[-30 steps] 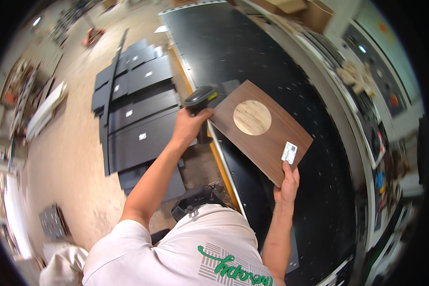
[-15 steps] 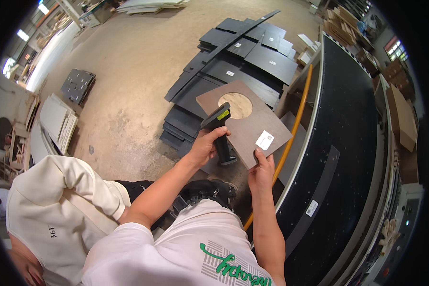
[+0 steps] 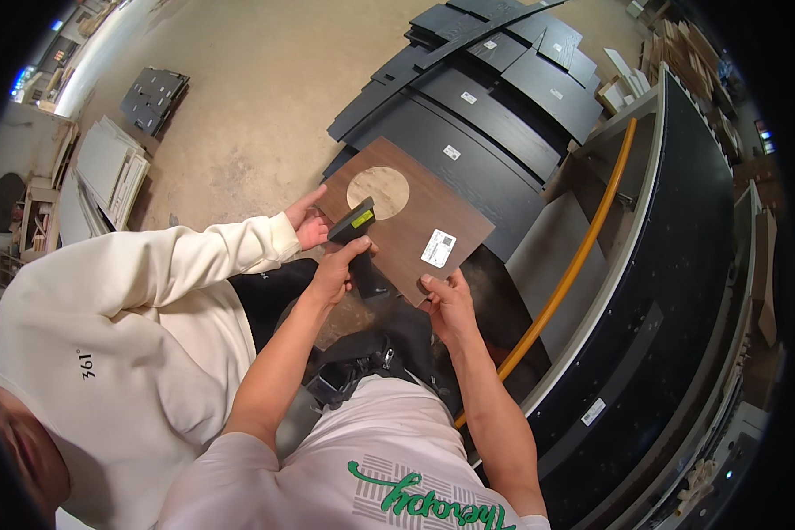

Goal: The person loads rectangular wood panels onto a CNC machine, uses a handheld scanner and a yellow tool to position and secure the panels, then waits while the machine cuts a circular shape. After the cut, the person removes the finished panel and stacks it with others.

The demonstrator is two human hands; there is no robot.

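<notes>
A brown wood-grain panel (image 3: 424,208) with a round cut-out hole (image 3: 378,193) is held out in front of me. My right hand (image 3: 450,305) grips its lower right corner, thumb on top beside a white label (image 3: 438,248). My left hand (image 3: 334,272) is wrapped round the handle of a black handheld barcode scanner (image 3: 353,221), whose head overlaps the panel near the hole. At the panel's left edge a co-worker's hand (image 3: 309,221) in a cream sleeve touches it, fingers partly hidden.
Stacked black panels (image 3: 468,115) with labels lie on the floor ahead. To my right runs a black conveyor belt (image 3: 618,353), a labelled dark strip (image 3: 594,411) on it, with a yellow rail (image 3: 583,247) alongside. White boards (image 3: 110,172) lean at the left; a co-worker (image 3: 124,353) stands close by.
The co-worker's arm has reached in to the panel's left edge. The panel, scanner and both my hands have shifted left in view, as my head view has turned right.
</notes>
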